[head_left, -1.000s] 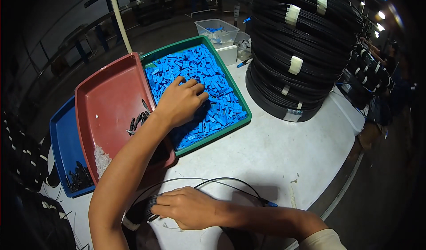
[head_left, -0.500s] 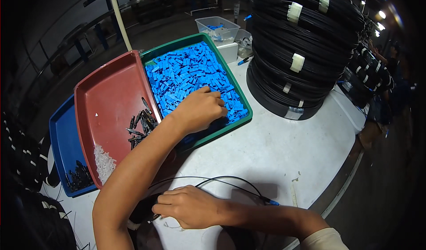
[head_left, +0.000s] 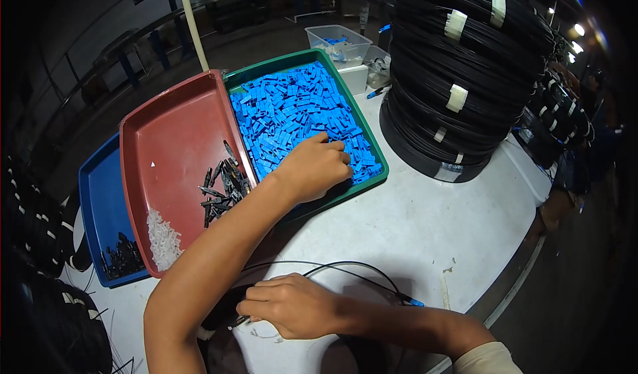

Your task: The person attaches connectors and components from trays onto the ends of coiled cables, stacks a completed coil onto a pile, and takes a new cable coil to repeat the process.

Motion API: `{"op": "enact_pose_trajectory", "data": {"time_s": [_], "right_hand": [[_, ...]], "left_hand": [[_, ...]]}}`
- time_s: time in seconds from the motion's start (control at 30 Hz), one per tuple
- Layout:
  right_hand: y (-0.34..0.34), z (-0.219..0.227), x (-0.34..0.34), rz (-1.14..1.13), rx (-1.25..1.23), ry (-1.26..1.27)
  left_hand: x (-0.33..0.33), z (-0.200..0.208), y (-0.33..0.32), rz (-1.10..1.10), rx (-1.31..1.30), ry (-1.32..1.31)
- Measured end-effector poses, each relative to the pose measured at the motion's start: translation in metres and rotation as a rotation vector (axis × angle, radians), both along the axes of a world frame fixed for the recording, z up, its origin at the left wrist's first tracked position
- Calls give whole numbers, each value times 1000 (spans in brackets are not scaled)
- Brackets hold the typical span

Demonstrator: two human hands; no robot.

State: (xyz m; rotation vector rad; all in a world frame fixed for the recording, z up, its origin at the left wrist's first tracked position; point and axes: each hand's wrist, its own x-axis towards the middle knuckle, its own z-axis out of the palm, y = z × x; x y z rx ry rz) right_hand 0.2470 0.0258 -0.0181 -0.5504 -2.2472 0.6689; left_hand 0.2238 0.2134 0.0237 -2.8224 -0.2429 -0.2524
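Note:
My left hand reaches into the green tray, low over a heap of small blue plastic connectors. Its fingers are curled down, and their tips are hidden, so what they pinch does not show. Nearer to me, my right hand is closed around a thin black cable just above the table. A short dark end of it pokes out left of the fingers. The cable loops away to the right, where a blue connector sits on an end.
Left of the green tray, a red tray holds black slim parts and small white sleeves. A blue tray holds black pieces. Tall black cable coils stand right on the white table; a clear box stands behind.
The whole view has shifted slightly, so the trays and coils sit a little further right. Both hands keep nearly the same places, the left in the green tray, the right on the cable.

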Motion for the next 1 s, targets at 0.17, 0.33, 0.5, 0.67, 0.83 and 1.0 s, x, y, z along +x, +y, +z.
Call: {"op": "enact_pose_trajectory", "data": {"time_s": [0.17,0.33,0.5,0.67,0.83,1.0], "right_hand": [[-2,1,1,2,5,11],[0,3,7,41,12,33],[-2,9,2,10,-25,72],[-3,17,4,-39,-46,12],[-5,26,4,-43,-31,-48],[-10,29,4,-61,18,-65]], "left_hand": [[-10,18,-5,91,-90,-71],[-44,39,-27,140,-393,-376],[-120,55,-82,296,-729,-593],[-198,40,-137,334,-1074,-867],[-246,10,-178,357,-1304,-1126],[-243,-5,-200,371,-1341,-1118]]}}
